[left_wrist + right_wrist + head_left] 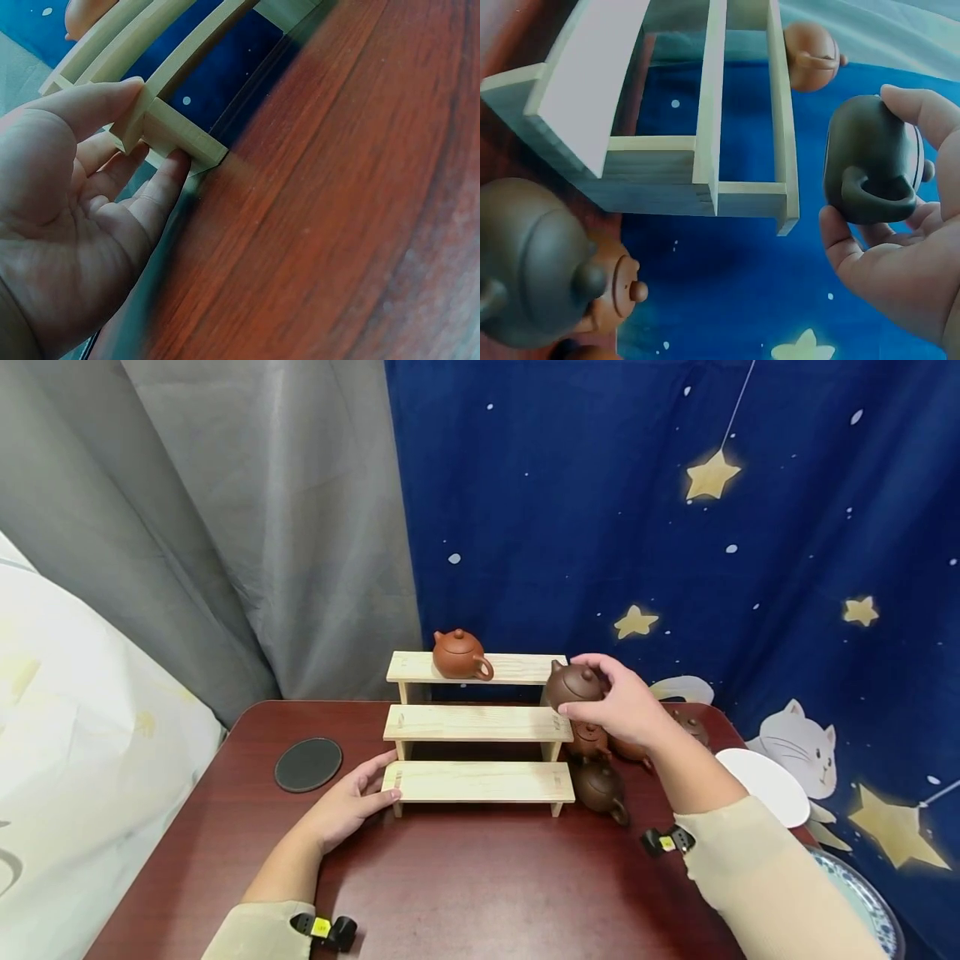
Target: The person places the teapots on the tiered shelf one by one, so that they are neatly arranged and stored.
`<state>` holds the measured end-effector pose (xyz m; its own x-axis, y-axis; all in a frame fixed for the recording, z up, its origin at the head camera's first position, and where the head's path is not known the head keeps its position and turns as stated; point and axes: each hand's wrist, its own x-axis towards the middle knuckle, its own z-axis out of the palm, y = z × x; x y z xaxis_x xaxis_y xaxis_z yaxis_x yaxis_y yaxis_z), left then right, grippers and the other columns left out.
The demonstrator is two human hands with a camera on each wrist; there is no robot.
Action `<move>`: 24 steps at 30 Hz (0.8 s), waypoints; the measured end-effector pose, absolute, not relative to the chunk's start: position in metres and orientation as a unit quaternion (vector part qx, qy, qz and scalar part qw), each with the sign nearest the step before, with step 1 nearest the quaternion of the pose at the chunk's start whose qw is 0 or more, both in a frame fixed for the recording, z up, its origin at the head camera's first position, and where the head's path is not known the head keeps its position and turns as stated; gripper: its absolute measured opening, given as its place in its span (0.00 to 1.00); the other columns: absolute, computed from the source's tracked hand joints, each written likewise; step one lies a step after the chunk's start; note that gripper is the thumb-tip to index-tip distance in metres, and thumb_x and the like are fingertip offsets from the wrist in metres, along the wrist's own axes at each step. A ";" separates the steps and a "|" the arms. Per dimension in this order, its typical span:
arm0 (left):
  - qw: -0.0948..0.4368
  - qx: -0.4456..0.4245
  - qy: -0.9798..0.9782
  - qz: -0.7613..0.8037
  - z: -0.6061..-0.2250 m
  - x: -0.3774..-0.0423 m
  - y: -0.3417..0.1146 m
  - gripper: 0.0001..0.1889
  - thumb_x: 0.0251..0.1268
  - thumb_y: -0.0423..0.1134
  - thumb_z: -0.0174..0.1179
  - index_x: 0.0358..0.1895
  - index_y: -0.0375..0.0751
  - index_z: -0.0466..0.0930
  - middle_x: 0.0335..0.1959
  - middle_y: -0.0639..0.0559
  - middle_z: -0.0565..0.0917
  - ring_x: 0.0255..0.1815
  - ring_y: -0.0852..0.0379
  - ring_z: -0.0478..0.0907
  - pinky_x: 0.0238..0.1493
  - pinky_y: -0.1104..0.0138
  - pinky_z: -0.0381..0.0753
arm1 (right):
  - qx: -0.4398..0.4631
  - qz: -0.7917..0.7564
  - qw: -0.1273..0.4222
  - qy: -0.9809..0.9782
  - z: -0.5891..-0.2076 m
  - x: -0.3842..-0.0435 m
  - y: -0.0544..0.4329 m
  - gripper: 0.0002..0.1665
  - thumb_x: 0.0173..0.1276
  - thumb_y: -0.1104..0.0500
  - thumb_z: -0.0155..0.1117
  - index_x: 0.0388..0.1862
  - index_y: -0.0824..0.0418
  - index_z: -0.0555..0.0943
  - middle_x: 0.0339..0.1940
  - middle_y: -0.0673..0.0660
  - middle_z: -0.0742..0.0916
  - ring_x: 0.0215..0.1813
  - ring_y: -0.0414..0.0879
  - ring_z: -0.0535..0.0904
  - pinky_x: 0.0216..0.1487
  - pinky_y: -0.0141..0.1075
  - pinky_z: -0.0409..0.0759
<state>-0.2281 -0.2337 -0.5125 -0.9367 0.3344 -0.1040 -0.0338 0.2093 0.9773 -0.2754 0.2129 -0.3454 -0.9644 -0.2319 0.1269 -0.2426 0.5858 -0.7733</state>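
Note:
A three-tier stepped wooden stand [476, 724] stands on the table. My left hand [351, 802] grips the left end of its lowest shelf, thumb on top and fingers at the support below, as the left wrist view shows. My right hand [630, 706] holds a dark brown teapot [573, 685] by its body, thumb and fingers on opposite sides. In the head view this pot overlaps the right ends of the upper shelves; in the right wrist view the teapot [866, 150] is apart from the stand, handle uncovered. On the top shelf sits an orange-brown teapot [457, 657].
Right of the stand are another dark teapot [598, 787], a reddish teapot [588, 743] and further pots partly hidden by my right arm. A black round coaster [308, 765] lies at left. A white plate [765, 787] and a blue-patterned dish [873, 893] lie far right. Curtains hang behind.

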 end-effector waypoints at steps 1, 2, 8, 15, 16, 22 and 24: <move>0.148 0.099 0.763 0.621 -0.513 -0.228 -0.234 0.44 0.75 0.45 0.69 0.87 0.49 0.54 0.83 0.40 0.67 0.81 0.42 0.69 0.61 0.76 0.79 | 0.134 0.426 0.006 -0.895 -0.342 -0.280 0.209 0.46 0.60 0.46 0.85 0.75 0.49 0.74 0.65 0.56 0.85 0.61 0.53 0.84 0.63 0.45 0.80; 0.148 0.099 0.763 0.621 -0.513 -0.228 -0.234 0.44 0.75 0.45 0.69 0.87 0.49 0.54 0.83 0.40 0.67 0.81 0.42 0.69 0.61 0.76 0.79 | 0.134 0.418 0.005 -0.899 -0.338 -0.285 0.204 0.47 0.60 0.45 0.85 0.75 0.48 0.74 0.65 0.56 0.85 0.61 0.53 0.84 0.63 0.47 0.80; 0.148 0.103 0.760 0.624 -0.513 -0.228 -0.235 0.44 0.75 0.44 0.69 0.87 0.49 0.54 0.83 0.39 0.68 0.80 0.42 0.70 0.61 0.75 0.80 | 0.136 0.428 -0.020 -0.893 -0.328 -0.317 0.180 0.51 0.59 0.46 0.85 0.79 0.51 0.72 0.70 0.57 0.82 0.65 0.55 0.81 0.65 0.50 0.81; 0.145 0.105 0.765 0.619 -0.513 -0.227 -0.236 0.44 0.76 0.44 0.69 0.87 0.47 0.53 0.83 0.38 0.67 0.78 0.49 0.73 0.61 0.76 0.80 | 0.130 0.451 -0.027 -0.882 -0.325 -0.351 0.157 0.50 0.57 0.49 0.87 0.78 0.49 0.75 0.74 0.56 0.80 0.68 0.54 0.79 0.72 0.52 0.78; 0.145 0.106 0.765 0.618 -0.514 -0.227 -0.236 0.44 0.76 0.44 0.68 0.87 0.46 0.53 0.83 0.37 0.67 0.77 0.50 0.74 0.61 0.76 0.80 | 0.129 0.451 -0.026 -0.883 -0.325 -0.353 0.155 0.50 0.56 0.50 0.87 0.77 0.48 0.75 0.74 0.56 0.80 0.68 0.54 0.79 0.72 0.52 0.78; 0.145 0.101 0.766 0.618 -0.513 -0.227 -0.235 0.44 0.76 0.44 0.69 0.87 0.48 0.54 0.83 0.39 0.68 0.78 0.48 0.73 0.61 0.76 0.79 | 0.129 0.432 -0.034 -0.892 -0.329 -0.363 0.146 0.49 0.57 0.49 0.86 0.78 0.48 0.75 0.76 0.57 0.79 0.70 0.55 0.78 0.74 0.52 0.76; 0.145 0.096 0.763 0.622 -0.513 -0.228 -0.234 0.44 0.75 0.44 0.69 0.87 0.49 0.55 0.83 0.40 0.68 0.79 0.46 0.72 0.61 0.76 0.79 | 0.130 0.432 -0.038 -0.892 -0.330 -0.364 0.145 0.49 0.58 0.49 0.85 0.78 0.49 0.74 0.77 0.57 0.78 0.70 0.56 0.77 0.74 0.52 0.76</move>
